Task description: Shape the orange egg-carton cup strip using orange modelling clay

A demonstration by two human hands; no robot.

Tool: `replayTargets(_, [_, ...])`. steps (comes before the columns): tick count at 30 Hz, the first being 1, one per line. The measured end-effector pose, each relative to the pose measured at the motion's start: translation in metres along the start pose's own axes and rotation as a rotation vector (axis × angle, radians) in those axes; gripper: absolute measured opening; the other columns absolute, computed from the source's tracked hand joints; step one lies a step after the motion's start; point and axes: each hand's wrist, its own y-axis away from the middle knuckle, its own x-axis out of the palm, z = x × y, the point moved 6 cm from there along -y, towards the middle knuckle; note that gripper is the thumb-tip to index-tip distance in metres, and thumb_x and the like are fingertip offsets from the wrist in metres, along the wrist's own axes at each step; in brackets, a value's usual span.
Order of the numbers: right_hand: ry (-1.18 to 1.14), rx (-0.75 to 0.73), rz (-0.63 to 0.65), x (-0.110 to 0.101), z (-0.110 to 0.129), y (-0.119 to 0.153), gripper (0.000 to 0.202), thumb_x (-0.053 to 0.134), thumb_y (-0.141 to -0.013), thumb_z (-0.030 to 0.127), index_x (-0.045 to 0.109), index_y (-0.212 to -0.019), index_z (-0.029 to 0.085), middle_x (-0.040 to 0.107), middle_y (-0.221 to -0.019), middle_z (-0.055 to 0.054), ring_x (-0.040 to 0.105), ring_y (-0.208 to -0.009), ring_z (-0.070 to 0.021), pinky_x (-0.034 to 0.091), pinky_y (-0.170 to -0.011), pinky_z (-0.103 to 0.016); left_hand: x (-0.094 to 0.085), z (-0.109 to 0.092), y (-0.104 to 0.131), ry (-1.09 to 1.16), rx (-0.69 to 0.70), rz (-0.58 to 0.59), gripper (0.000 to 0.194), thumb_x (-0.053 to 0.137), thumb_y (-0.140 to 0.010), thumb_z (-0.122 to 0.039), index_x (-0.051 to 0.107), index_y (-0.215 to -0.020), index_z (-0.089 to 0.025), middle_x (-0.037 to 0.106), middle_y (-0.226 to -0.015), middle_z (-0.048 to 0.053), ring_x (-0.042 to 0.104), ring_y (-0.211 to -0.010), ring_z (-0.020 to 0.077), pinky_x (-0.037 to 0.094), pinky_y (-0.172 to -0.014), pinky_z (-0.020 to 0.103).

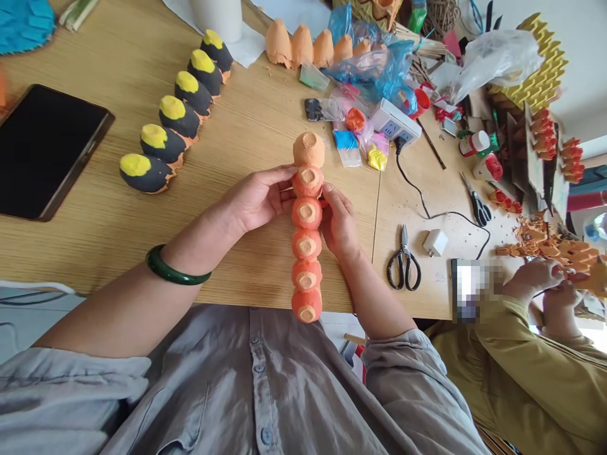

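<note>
Between my hands is an egg-carton strip (306,245), a row of several domed cups pointing toward the table's front edge. Most of its cups are covered orange-red around pale orange tips; the farthest cup is plain pale orange. My left hand (258,199) grips its left side near the far end, thumb on the second cup. On the opposite side, my right hand (338,218) holds it with fingers bent behind the cups. Another egg-carton strip (179,114), black with yellow tips, lies on the table to the left. An uncoloured orange strip (303,45) rests at the back.
A black tablet (47,151) lies at left. To the right are scissors (403,262), a white adapter (435,242), a power strip (394,122) with a trailing cord, and bags of coloured clay (348,145). A co-worker's hands (540,281) handle orange carton pieces at far right.
</note>
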Motion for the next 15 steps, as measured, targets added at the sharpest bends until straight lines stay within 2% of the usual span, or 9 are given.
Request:
replayTargets(2, [-0.025, -0.031, 0.048, 0.006, 0.007, 0.002, 0.045, 0.094, -0.093, 0.062, 0.066, -0.084, 0.028, 0.060, -0.082, 0.000, 0.051, -0.077, -0.0176, 0.047, -0.065, -0.029, 0.000, -0.001, 0.000, -0.011, 0.010, 0.008, 0.015, 0.095, -0.099, -0.033, 0.086, -0.093, -0.022, 0.089, -0.106, 0.008, 0.085, -0.120, 0.0352, 0.073, -0.102, 0.045])
replayTargets(4, [-0.033, -0.048, 0.075, 0.009, 0.013, 0.004, 0.046, 0.093, -0.094, 0.057, 0.062, -0.078, 0.027, 0.057, -0.079, 0.002, 0.048, -0.072, -0.0154, 0.046, -0.061, -0.027, 0.000, -0.001, -0.001, -0.025, 0.014, 0.020, 0.016, 0.096, -0.097, -0.034, 0.086, -0.092, -0.023, 0.089, -0.105, 0.008, 0.085, -0.119, 0.0351, 0.073, -0.099, 0.043])
replayTargets(7, [-0.062, -0.012, 0.098, 0.010, 0.015, 0.005, 0.052, 0.094, -0.091, 0.057, 0.054, -0.074, 0.028, 0.048, -0.069, 0.005, 0.041, -0.061, -0.0131, 0.041, -0.052, -0.027, 0.001, 0.000, -0.001, -0.056, 0.019, 0.065, 0.020, 0.101, -0.092, -0.040, 0.088, -0.095, -0.025, 0.090, -0.107, 0.007, 0.085, -0.118, 0.0356, 0.072, -0.094, 0.043])
replayTargets(10, [-0.102, 0.037, 0.129, 0.011, 0.012, 0.004, 0.051, 0.095, -0.090, 0.057, 0.055, -0.074, 0.028, 0.042, -0.062, 0.008, 0.036, -0.054, -0.0116, 0.039, -0.047, -0.026, 0.001, 0.001, -0.001, -0.113, 0.042, 0.098, 0.029, 0.106, -0.086, -0.047, 0.090, -0.101, -0.028, 0.091, -0.111, 0.005, 0.084, -0.123, 0.0360, 0.071, -0.096, 0.045])
replayTargets(13, [-0.127, 0.051, 0.072, 0.006, 0.009, 0.001, 0.048, 0.095, -0.092, 0.052, 0.059, -0.074, 0.027, 0.045, -0.061, 0.008, 0.038, -0.053, -0.0105, 0.039, -0.047, -0.024, -0.005, 0.000, -0.001, -0.194, 0.109, 0.014, 0.041, 0.104, -0.089, -0.055, 0.089, -0.115, -0.027, 0.090, -0.118, 0.001, 0.082, -0.126, 0.0340, 0.070, -0.104, 0.047])
replayTargets(15, [-0.145, 0.063, 0.020, 0.002, 0.008, -0.001, 0.042, 0.093, -0.098, 0.047, 0.064, -0.077, 0.025, 0.051, -0.063, 0.007, 0.041, -0.053, -0.0099, 0.040, -0.047, -0.023, -0.007, -0.005, 0.002, -0.257, 0.187, -0.040, 0.050, 0.103, -0.093, -0.059, 0.088, -0.129, -0.028, 0.089, -0.135, 0.000, 0.080, -0.133, 0.0347, 0.069, -0.109, 0.050])
